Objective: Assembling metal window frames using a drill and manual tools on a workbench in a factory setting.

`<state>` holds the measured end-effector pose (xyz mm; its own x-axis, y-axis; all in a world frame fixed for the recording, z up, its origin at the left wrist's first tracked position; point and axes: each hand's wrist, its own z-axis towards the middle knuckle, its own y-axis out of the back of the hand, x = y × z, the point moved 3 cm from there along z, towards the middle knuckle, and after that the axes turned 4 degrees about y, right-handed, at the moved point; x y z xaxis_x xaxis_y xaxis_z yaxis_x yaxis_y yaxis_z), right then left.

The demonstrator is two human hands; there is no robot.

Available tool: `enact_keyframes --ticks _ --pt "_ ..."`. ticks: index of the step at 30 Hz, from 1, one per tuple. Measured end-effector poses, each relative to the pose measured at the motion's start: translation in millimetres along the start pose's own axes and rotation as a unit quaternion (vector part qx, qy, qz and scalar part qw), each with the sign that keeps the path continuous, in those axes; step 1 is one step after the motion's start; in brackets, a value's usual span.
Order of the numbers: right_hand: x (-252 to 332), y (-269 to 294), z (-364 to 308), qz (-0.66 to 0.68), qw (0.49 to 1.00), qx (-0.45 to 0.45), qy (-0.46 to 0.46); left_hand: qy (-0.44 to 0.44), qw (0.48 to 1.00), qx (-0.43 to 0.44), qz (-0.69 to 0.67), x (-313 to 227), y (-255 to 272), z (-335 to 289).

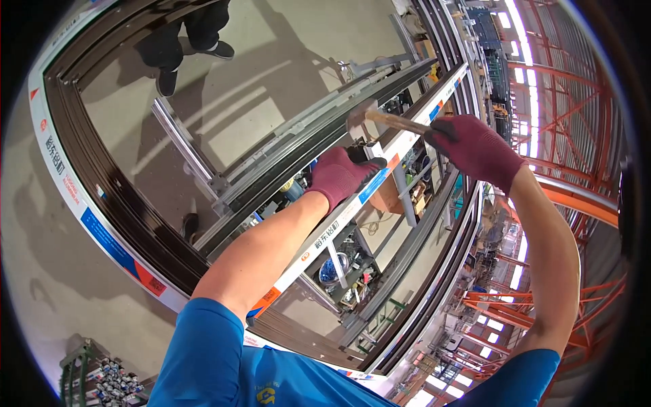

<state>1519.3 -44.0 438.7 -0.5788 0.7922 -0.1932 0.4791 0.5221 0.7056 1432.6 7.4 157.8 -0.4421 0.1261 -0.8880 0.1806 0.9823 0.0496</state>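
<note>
My right hand [475, 150], in a maroon glove with dark fingers, is closed round the wooden handle of a hammer [400, 122]. The hammer's head is smeared by motion and hangs just above my left hand. My left hand [337, 175], gloved alike, is closed at the crossbar [351, 211] of a large dark metal frame [129, 197]. A small silvery block [370, 150] stands at its fingertips, against the bar; the glove hides part of the grip. White film with blue and orange patches covers the bar's near face.
Under the frame are metal support rails [180, 142] and a shelf with loose parts and a blue-filled bowl [333, 268]. Another person's legs [183, 47] stand at the far left. A bin of small metal pieces [108, 380] is at lower left. Orange steel beams [576, 197] rise at right.
</note>
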Motion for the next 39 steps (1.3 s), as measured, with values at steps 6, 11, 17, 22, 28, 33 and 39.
enact_keyframes --ticks 6,11,17,22,28,33,39 --pt "9.7 4.7 0.3 0.021 0.999 -0.029 -0.007 0.018 0.999 0.016 0.027 3.1 -6.4 5.6" --pt "5.8 -9.6 0.2 -0.052 0.999 -0.002 0.009 -0.011 0.999 0.009 -0.051 2.2 -0.2 -1.4" --pt "-3.7 -5.0 -4.5 0.093 0.995 -0.034 -0.031 -0.017 0.997 0.045 -0.067 -10.2 11.0 -9.2" --pt "-8.7 -10.8 1.7 -0.086 0.995 0.0 0.055 0.016 0.993 0.065 -0.093 0.9 2.9 -0.3" --pt "-25.7 -21.4 -6.3 0.024 0.999 -0.036 0.021 0.017 0.998 0.057 -0.007 -22.4 15.9 -15.7" --pt "-15.8 4.7 1.8 0.052 0.996 -0.014 -0.07 0.051 0.998 0.029 -0.004 -16.2 22.3 -16.7" --pt "-5.0 -6.1 8.4 -0.071 0.996 0.06 0.006 0.053 0.997 0.051 0.012 -10.2 10.4 -9.0"
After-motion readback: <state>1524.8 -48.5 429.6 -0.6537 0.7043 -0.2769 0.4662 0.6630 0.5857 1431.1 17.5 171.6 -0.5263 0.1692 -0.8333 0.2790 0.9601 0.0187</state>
